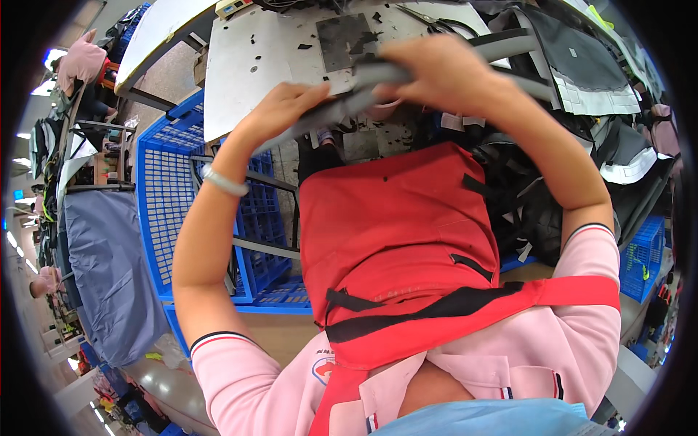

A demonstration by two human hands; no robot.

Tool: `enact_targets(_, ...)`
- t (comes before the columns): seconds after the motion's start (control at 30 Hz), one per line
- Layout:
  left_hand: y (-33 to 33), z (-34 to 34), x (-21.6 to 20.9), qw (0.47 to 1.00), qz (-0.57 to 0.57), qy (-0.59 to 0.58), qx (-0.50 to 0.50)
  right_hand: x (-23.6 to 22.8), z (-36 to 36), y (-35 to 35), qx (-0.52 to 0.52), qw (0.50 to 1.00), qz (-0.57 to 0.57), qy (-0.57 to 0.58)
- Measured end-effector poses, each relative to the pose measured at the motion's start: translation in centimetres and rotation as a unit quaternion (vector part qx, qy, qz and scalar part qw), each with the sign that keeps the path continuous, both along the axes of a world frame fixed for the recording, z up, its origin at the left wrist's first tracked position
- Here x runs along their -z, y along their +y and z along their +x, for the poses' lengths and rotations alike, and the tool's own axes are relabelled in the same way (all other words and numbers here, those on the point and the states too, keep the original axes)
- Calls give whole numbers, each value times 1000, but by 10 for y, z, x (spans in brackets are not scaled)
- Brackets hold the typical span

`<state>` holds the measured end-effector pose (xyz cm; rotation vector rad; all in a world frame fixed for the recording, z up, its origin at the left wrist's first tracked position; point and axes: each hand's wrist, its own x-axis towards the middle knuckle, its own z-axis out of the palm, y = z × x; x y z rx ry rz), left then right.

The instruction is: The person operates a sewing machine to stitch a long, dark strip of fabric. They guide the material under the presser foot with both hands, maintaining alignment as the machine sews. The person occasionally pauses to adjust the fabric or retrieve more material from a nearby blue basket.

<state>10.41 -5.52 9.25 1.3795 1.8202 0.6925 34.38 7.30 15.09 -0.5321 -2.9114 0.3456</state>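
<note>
My left hand (282,110) and my right hand (440,71) are both raised at the near edge of the white table. Between them runs a grey and black fabric strip (347,107), smeared by motion. My right hand closes its thumb and fingers around the strip's right part. The left hand's fingers curl over its left part, which hangs down past the wrist. Beyond the hands, a dark square plate (336,45) lies on the table, and scissors (435,23) with dark handles rest to its right.
Small black scraps dot the white tabletop (240,80). Blue plastic crates (171,211) stand at my left. Grey and black fabric pieces (589,65) are piled at the right, above dark straps. A red apron (396,211) covers my lap. Another person (83,62) sits far left.
</note>
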Motion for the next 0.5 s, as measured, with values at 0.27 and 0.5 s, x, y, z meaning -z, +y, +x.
enact_targets(0.27,0,5,-50,988,143,-40,-32,-20,25,47,-10,999,-35,30)
enact_targets(0.5,32,-7,-40,968,236,25,-78,-11,1,70,37,998,-41,10)
